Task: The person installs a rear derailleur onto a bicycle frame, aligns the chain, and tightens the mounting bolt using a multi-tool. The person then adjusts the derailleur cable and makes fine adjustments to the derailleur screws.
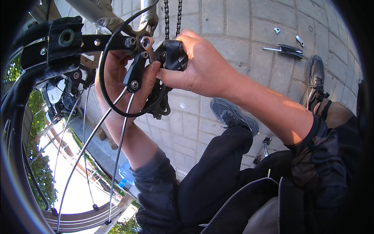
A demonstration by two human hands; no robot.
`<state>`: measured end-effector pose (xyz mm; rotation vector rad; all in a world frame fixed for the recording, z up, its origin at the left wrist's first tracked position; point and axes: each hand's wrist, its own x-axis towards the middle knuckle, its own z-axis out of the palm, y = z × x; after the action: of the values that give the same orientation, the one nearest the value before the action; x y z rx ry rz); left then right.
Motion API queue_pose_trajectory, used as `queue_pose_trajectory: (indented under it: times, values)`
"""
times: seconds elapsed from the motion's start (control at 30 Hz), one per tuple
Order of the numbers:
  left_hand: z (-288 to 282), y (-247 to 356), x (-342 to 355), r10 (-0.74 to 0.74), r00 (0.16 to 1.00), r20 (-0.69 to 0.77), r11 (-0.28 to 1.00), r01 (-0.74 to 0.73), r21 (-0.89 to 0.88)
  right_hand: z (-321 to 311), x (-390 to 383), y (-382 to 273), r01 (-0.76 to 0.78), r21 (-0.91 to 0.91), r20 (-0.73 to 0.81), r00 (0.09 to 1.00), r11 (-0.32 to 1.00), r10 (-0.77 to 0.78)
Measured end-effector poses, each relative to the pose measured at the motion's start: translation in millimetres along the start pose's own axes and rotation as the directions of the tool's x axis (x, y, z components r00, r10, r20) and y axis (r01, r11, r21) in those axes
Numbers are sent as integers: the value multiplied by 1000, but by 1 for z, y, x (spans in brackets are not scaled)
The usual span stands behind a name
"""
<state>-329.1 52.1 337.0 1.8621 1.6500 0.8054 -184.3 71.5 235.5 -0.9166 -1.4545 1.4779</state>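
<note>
Head view, looking down: two bare hands work on a black rear derailleur [163, 78] fixed to a bicycle frame [97, 41] at upper centre. The right hand [194, 68] comes in from the right, its fingers curled around the derailleur's black upper body, gripping it. The left hand [124, 74] reaches up from below behind the mechanism, fingers wrapped about its lower arm and cage. A black cable [103, 78] loops in front of the left hand. A chain [172, 15] hangs from the top edge just above. A spoked wheel [74, 163] fills the left side. On the grey paving [233, 23], upper right, lies a folding multi-tool [286, 49], well apart. A small blue package [125, 173] lies beside the left forearm.
</note>
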Motion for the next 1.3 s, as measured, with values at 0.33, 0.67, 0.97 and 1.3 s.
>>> queue_pose_trajectory:
  times: [0.33,0.67,0.97,1.3]
  values:
    - [2,-4,-1,5,999,-41,998,-2,61,-5,11,14,186,-196,-63,977,963,-202]
    - [3,-3,-2,10,999,-49,998,-7,67,-14,8,4,139,-226,21,990,964,-137]
    - [5,-2,-5,-37,999,-20,999,36,-31,-20,7,1,90,-168,106,992,982,-73]
    - [0,2,-3,37,999,5,999,-37,24,-23,10,-3,-17,-71,195,980,997,31]
